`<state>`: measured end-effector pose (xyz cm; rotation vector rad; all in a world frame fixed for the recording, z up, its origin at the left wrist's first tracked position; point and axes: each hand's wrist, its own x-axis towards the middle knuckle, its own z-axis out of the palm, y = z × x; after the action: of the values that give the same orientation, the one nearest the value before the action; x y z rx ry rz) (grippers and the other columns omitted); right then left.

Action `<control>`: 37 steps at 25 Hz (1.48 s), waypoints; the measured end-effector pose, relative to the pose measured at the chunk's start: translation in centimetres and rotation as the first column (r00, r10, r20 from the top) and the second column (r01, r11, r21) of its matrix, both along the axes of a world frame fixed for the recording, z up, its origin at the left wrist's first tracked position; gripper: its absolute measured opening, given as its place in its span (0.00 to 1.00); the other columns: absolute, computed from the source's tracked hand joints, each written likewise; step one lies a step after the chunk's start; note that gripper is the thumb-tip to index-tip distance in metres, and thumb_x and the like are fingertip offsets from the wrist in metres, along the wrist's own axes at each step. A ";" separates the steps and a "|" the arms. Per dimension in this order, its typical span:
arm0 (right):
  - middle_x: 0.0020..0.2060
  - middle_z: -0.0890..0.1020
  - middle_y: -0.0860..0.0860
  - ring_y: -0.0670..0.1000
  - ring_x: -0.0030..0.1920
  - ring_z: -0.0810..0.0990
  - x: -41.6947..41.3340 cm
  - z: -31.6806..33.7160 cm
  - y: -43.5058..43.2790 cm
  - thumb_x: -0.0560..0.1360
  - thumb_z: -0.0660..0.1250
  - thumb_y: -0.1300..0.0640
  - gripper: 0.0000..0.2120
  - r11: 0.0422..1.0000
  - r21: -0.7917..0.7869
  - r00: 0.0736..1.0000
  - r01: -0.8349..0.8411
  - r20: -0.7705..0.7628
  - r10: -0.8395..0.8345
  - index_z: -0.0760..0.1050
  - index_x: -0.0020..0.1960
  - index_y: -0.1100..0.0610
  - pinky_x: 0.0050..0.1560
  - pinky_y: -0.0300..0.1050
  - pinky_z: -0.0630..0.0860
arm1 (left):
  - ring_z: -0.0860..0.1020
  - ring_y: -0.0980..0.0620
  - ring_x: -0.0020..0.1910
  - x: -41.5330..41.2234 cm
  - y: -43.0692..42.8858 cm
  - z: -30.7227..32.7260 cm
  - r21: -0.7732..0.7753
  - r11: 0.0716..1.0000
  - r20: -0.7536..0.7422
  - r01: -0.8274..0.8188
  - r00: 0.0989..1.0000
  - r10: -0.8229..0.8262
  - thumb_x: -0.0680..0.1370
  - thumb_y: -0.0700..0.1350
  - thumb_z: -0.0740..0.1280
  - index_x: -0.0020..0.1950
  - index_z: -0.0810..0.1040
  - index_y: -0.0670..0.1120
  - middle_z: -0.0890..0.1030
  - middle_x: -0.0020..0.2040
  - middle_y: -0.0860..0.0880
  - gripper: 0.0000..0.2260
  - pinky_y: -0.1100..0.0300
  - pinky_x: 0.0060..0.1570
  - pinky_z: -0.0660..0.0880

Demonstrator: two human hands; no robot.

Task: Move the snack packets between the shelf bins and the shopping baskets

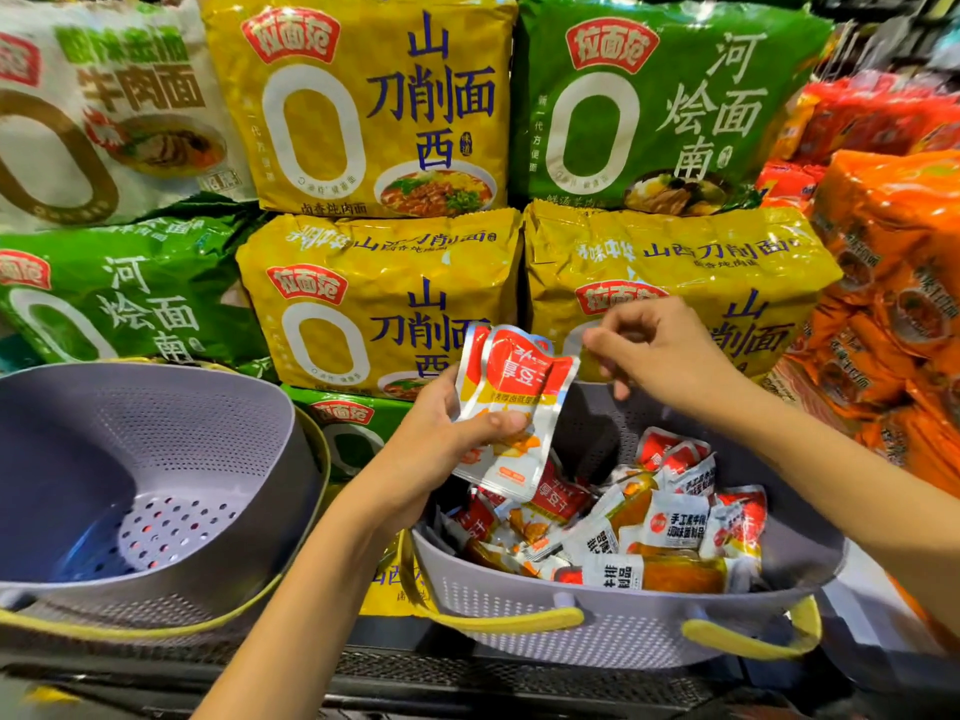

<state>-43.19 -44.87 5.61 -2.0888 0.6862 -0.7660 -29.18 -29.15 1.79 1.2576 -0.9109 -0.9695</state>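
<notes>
A lilac perforated plastic basket with yellow handles [519, 589] sat at 5 o'clock, holding a loose heap of small red, white and orange foil snack packets [670, 527] that lay at mixed angles. A second lilac perforated basket [208, 407] sat at 8 o'clock, its holed floor in plain view.

Both baskets rested on a dark metal grille shelf [519, 678] along the 6 o'clock edge. Behind them, from 9 through 12 to 3 o'clock, stood stacked noodle multi-packs: yellow bags [363, 304], green bags [649, 96], a white bag [104, 96] and orange packs [883, 304].

At the centre, above the rim of the 5 o'clock basket, the person's left hand [441, 444] gripped a small stack of red-and-white snack packets [514, 376], thumb across the front and fingers behind. The stack's long axis ran roughly from 6 to 12 o'clock, its upper end leaning slightly towards 1, and its printing was upside down.

The right hand [665, 356] hung at 2 o'clock from the stack, fingers curled beside its upper corner. Whether it pinched that corner could not be told.
</notes>
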 end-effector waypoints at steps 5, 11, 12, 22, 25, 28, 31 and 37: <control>0.34 0.76 0.49 0.50 0.39 0.78 0.0 -3.0 0.7 0.73 0.69 0.46 0.13 0.888 -0.127 0.526 -0.442 -0.838 0.143 0.74 0.39 0.55 0.36 0.42 0.73 | 0.82 0.55 0.45 0.3 -0.1 -0.3 -0.045 0.997 -0.005 -0.069 0.998 0.069 0.66 0.44 0.73 0.55 0.74 0.49 0.85 0.45 0.53 0.19 0.62 0.46 0.77; 0.56 0.78 0.58 0.58 0.55 0.78 3.0 -7.6 2.4 0.75 0.65 0.49 0.20 0.722 -0.403 0.467 -0.562 -0.875 -0.125 0.71 0.62 0.58 0.49 0.47 0.75 | 0.82 0.54 0.45 0.4 -0.2 -0.4 -0.061 0.993 -0.042 -0.106 0.994 0.103 0.66 0.43 0.73 0.59 0.73 0.46 0.84 0.46 0.51 0.23 0.61 0.45 0.77; 0.57 0.78 0.58 0.58 0.55 0.78 2.9 -7.9 2.6 0.75 0.65 0.48 0.22 0.727 -0.423 0.482 -0.541 -0.864 -0.144 0.69 0.64 0.58 0.50 0.48 0.76 | 0.82 0.55 0.45 0.3 -0.2 -0.4 -0.065 0.992 -0.048 -0.106 0.993 0.103 0.66 0.42 0.75 0.60 0.72 0.45 0.84 0.46 0.51 0.24 0.63 0.43 0.77; 0.47 0.76 0.55 0.56 0.49 0.77 1.8 -4.6 2.1 0.70 0.71 0.51 0.15 0.910 -0.284 0.600 -0.303 -0.799 -0.049 0.74 0.53 0.58 0.43 0.45 0.71 | 0.82 0.54 0.46 0.1 -0.1 -0.2 -0.095 0.989 -0.044 -0.114 0.993 0.110 0.66 0.44 0.69 0.61 0.72 0.46 0.84 0.48 0.51 0.24 0.64 0.45 0.78; 0.32 0.77 0.43 0.42 0.34 0.74 -0.7 -1.0 0.3 0.71 0.72 0.51 0.09 0.931 -0.125 0.748 -0.343 -0.635 0.191 0.74 0.38 0.52 0.36 0.41 0.68 | 0.82 0.54 0.45 0.3 0.0 -0.3 -0.118 0.983 -0.090 -0.139 0.988 0.129 0.66 0.44 0.69 0.59 0.73 0.47 0.84 0.47 0.51 0.22 0.63 0.44 0.78; 0.36 0.83 0.46 0.41 0.36 0.78 -2.9 3.0 -0.6 0.70 0.71 0.56 0.06 0.891 0.163 0.799 -0.424 -0.395 0.452 0.78 0.43 0.59 0.39 0.39 0.75 | 0.82 0.55 0.41 0.2 -0.2 -0.2 -0.094 0.988 -0.097 -0.125 0.989 0.116 0.65 0.44 0.70 0.55 0.74 0.47 0.84 0.44 0.52 0.19 0.65 0.40 0.77; 0.38 0.84 0.56 0.49 0.38 0.84 -2.9 4.7 -0.1 0.63 0.72 0.60 0.13 0.804 0.383 0.808 -0.456 -0.200 0.554 0.76 0.46 0.61 0.39 0.39 0.80 | 0.82 0.55 0.37 0.1 -0.4 -0.1 -0.052 0.996 -0.070 -0.067 0.995 0.064 0.63 0.40 0.74 0.50 0.76 0.46 0.84 0.40 0.51 0.17 0.66 0.37 0.77; 0.26 0.81 0.49 0.44 0.27 0.79 0.9 3.9 1.6 0.58 0.75 0.59 0.13 0.883 0.291 0.896 -0.369 -0.143 0.421 0.74 0.39 0.59 0.27 0.38 0.76 | 0.78 0.58 0.26 -0.5 -0.2 0.7 0.062 0.997 -0.103 -0.039 0.994 0.045 0.74 0.45 0.62 0.42 0.74 0.45 0.80 0.28 0.53 0.04 0.69 0.27 0.72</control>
<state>-42.30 -43.30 9.49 -1.9881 0.4117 -0.2200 -29.70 -29.36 2.45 1.2595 -0.7760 -1.0260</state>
